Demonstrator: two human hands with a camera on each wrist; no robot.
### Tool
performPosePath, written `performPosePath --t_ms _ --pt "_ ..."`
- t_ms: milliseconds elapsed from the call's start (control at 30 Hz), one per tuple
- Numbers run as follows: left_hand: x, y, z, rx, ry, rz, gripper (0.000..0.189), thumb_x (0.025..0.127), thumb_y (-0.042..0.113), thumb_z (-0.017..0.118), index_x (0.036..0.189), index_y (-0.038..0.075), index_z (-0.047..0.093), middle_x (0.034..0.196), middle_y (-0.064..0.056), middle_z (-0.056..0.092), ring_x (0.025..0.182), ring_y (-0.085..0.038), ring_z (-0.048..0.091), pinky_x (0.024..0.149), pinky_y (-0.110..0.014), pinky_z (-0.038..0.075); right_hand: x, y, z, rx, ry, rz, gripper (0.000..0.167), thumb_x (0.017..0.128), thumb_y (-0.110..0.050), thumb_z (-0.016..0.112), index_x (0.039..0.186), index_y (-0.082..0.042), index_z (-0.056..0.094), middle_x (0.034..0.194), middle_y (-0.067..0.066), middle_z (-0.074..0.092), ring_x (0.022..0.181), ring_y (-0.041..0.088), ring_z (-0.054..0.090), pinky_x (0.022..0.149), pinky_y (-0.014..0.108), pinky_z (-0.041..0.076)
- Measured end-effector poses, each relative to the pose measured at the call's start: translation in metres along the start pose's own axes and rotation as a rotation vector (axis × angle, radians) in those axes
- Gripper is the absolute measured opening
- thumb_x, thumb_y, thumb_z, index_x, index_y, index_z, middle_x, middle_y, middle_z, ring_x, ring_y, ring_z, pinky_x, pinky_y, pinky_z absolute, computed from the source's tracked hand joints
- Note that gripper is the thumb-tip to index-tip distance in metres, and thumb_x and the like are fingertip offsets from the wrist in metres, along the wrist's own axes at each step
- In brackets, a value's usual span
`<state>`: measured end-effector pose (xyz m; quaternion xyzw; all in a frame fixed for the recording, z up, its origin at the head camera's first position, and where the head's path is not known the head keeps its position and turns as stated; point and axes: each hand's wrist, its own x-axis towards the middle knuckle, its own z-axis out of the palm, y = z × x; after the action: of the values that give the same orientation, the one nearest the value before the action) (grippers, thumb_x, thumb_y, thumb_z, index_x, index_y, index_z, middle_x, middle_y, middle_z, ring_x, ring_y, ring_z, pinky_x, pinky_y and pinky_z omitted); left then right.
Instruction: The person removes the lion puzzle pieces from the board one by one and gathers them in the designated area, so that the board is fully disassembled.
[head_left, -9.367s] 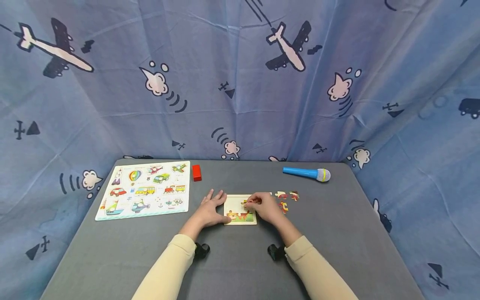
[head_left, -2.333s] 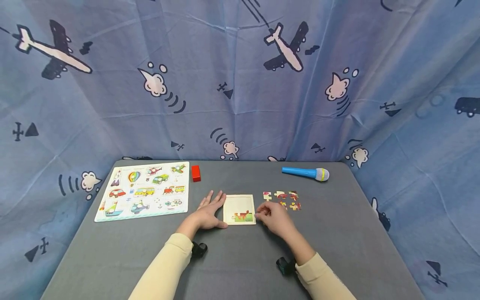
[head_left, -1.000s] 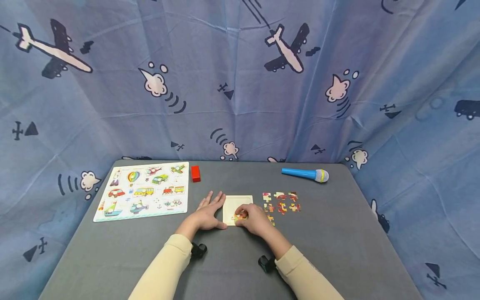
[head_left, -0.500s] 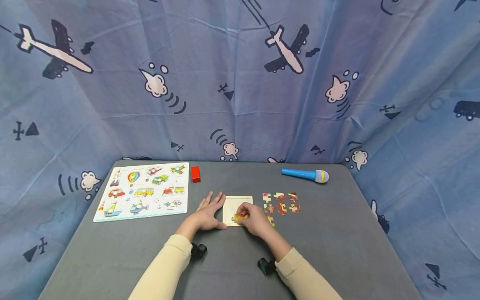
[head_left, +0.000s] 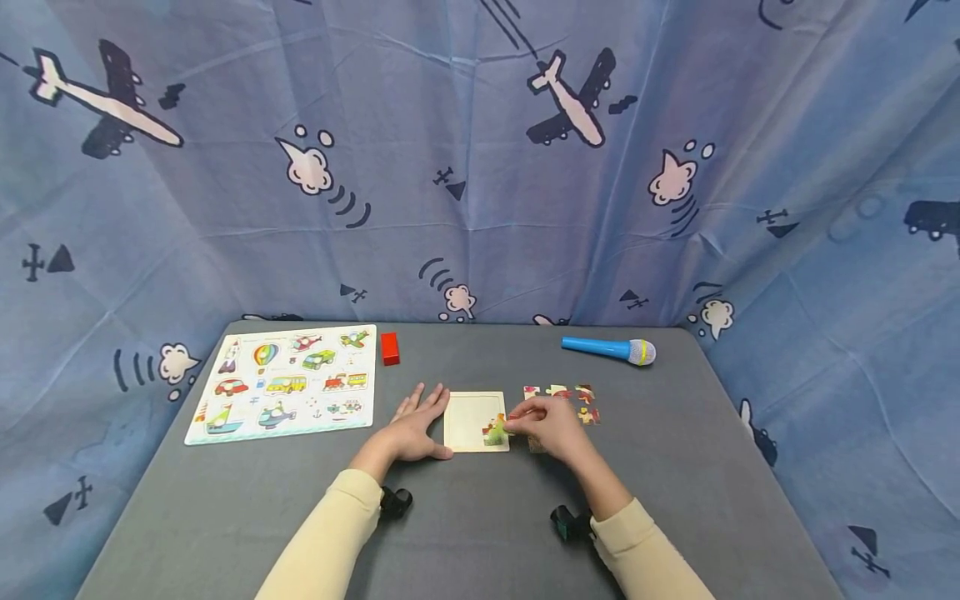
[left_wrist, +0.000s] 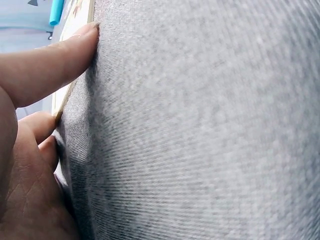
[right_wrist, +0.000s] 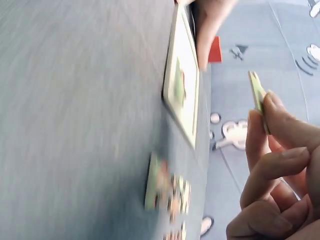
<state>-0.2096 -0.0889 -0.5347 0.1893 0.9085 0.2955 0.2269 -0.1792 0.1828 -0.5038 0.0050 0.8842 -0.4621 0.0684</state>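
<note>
Grey tablecloth (head_left: 465,533) is carrying a pale cream puzzle tray (head_left: 468,414) showing one green-orange piece (head_left: 495,433), a red block (head_left: 389,348), a blue microphone (head_left: 609,349) with silver-yellow head, and a white vehicle-printed board (head_left: 285,382), against blue airplane-patterned backdrop (head_left: 480,167).

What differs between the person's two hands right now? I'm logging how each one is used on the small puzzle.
The left hand lies flat on the table, fingers straight, at the puzzle tray's left edge. The right hand is raised at the tray's right edge, its grip pinching a puzzle piece. Both wear cream sleeves and flank the tray.
</note>
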Motion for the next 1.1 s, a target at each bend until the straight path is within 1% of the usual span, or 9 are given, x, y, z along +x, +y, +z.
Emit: performPosePath --t_ms 133,267,400,533,633,800,967,1100 --pt "-0.001 -0.001 0.0 0.0 0.001 0.006 0.104 0.083 0.038 0.082 0.163 0.019 0.02 0.171 0.001 0.009 0.158 -0.03 -0.009 0.127 -0.053 0.002 -0.006 0.013 -0.02 -0.041 0.008 0.011 0.017 0.081 -0.025 0.085 0.091 -0.013 0.08 0.078 -0.002 0.074 0.069 0.013 0.063 0.06 0.029 0.048" --pt "-0.001 -0.001 -0.001 0.004 -0.004 0.002 0.104 0.083 0.038 0.082 0.163 0.019 0.02 0.171 0.001 0.009 0.158 -0.03 -0.009 0.127 -0.053 0.002 -0.013 0.028 -0.035 -0.043 0.03 0.058 0.025 0.081 -0.027 0.085 0.097 -0.009 0.078 0.08 0.001 0.075 0.07 0.011 0.062 0.061 0.029 0.047" --pt "-0.002 0.0 -0.002 0.007 -0.005 -0.005 0.103 0.083 0.038 0.082 0.163 0.019 0.02 0.171 0.001 0.009 0.158 -0.029 -0.009 0.127 -0.052 0.002 -0.018 0.041 -0.046 -0.041 0.039 0.1 0.027 0.081 -0.027 0.086 0.095 -0.007 0.075 0.079 0.002 0.076 0.07 0.013 0.061 0.061 0.028 0.046" --pt "-0.002 0.001 -0.002 0.012 -0.005 -0.004 0.103 0.084 0.038 0.081 0.163 0.018 0.019 0.171 0.001 0.008 0.158 -0.029 -0.009 0.127 -0.052 0.002 -0.021 0.054 -0.055 -0.074 0.057 0.131 0.022 0.081 -0.026 0.085 0.092 -0.008 0.076 0.079 0.001 0.075 0.071 0.013 0.061 0.063 0.028 0.047" --pt "-0.001 0.001 -0.002 0.009 -0.006 -0.005 0.103 0.084 0.038 0.081 0.163 0.018 0.02 0.171 0.001 0.008 0.158 -0.03 -0.009 0.127 -0.052 0.002 -0.02 0.061 -0.059 -0.116 0.066 0.145 0.02 0.082 -0.025 0.086 0.089 -0.009 0.077 0.076 0.0 0.072 0.068 0.012 0.06 0.062 0.028 0.046" --pt "-0.001 0.001 -0.001 0.01 -0.002 -0.01 0.103 0.083 0.039 0.082 0.163 0.019 0.02 0.171 0.002 0.009 0.158 -0.029 -0.009 0.127 -0.052 0.003 -0.018 0.069 -0.059 -0.194 0.069 0.131 0.017 0.082 -0.024 0.085 0.086 -0.009 0.076 0.072 -0.001 0.07 0.066 0.012 0.058 0.062 0.028 0.045" --pt "-0.001 0.001 -0.001 0.008 -0.002 -0.007 0.103 0.083 0.039 0.082 0.163 0.019 0.02 0.171 0.002 0.009 0.158 -0.029 -0.009 0.127 -0.052 0.002 -0.017 0.072 -0.056 -0.255 0.085 0.145 0.016 0.084 -0.025 0.083 0.087 -0.011 0.075 0.075 -0.003 0.07 0.069 0.012 0.058 0.065 0.03 0.045" --pt "-0.001 0.001 0.0 0.002 -0.002 -0.011 0.103 0.083 0.038 0.082 0.163 0.019 0.02 0.171 0.002 0.009 0.158 -0.028 -0.009 0.127 -0.052 0.002 -0.017 0.071 -0.054 -0.276 0.093 0.147 0.019 0.083 -0.026 0.084 0.086 -0.011 0.073 0.078 -0.002 0.068 0.073 0.015 0.056 0.066 0.031 0.045"
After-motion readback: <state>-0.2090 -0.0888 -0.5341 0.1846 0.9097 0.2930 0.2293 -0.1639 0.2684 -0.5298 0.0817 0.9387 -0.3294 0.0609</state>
